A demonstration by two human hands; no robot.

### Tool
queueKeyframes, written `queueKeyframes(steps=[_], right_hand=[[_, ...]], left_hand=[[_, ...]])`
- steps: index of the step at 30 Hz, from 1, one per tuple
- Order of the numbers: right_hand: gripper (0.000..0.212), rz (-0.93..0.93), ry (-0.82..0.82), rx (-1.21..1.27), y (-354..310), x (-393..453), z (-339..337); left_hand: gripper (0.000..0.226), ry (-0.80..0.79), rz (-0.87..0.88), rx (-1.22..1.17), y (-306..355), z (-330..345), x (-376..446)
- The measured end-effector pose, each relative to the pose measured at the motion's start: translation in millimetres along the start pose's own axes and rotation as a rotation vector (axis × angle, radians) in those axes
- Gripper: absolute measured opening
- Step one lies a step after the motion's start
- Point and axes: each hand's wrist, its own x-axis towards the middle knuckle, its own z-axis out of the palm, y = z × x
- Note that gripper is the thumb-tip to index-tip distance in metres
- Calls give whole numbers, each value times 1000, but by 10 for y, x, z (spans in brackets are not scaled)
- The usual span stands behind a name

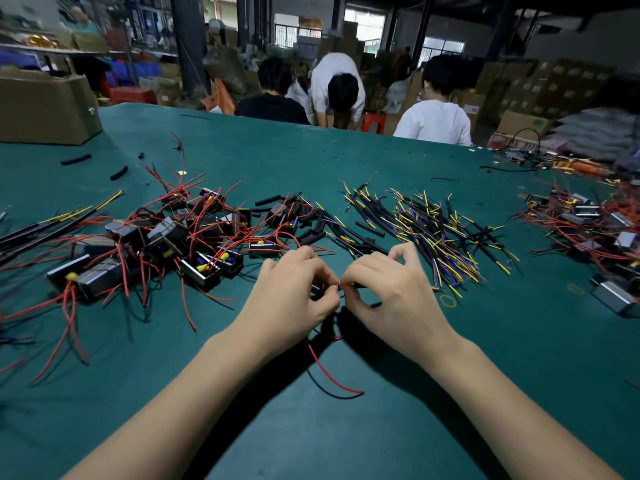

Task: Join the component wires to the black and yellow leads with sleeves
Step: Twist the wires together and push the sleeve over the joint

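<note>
At the centre of the frame, bare wire ends (338, 285) meet between two sets of fingertips, just above the green counter (381, 427). The left hand (294, 292) pinches a red component wire (325, 370) that trails down toward the lower middle; the right hand (388, 289) pinches what looks like a black lead. To do this well, I'd say keep the strands overlapped and twist them tight before any sleeve slides over. Components with red wires (166, 244) are heaped at left, black and yellow leads (433, 230) at right.
</note>
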Motion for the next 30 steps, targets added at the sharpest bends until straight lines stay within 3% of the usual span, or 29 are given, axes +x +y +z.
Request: queueKeyframes(steps=[7, 12, 16, 20, 26, 30], right_hand=[[6, 158, -158, 381, 83, -25, 15], [18, 315, -194, 671, 113, -31, 0], [20, 394, -262, 746, 130, -34, 17], [15, 427, -290, 771, 164, -14, -10], [17, 394, -351, 700, 157, -6, -54], [16, 320, -300, 566, 121, -7, -60]], left_hand=[[12, -31, 168, 249, -56, -45, 0], [15, -80, 214, 234, -70, -52, 8], [18, -62, 284, 327, -39, -58, 14], [25, 71, 393, 525, 46, -69, 13], [17, 81, 463, 448, -1, -58, -2], [25, 16, 342, 356, -16, -48, -14]])
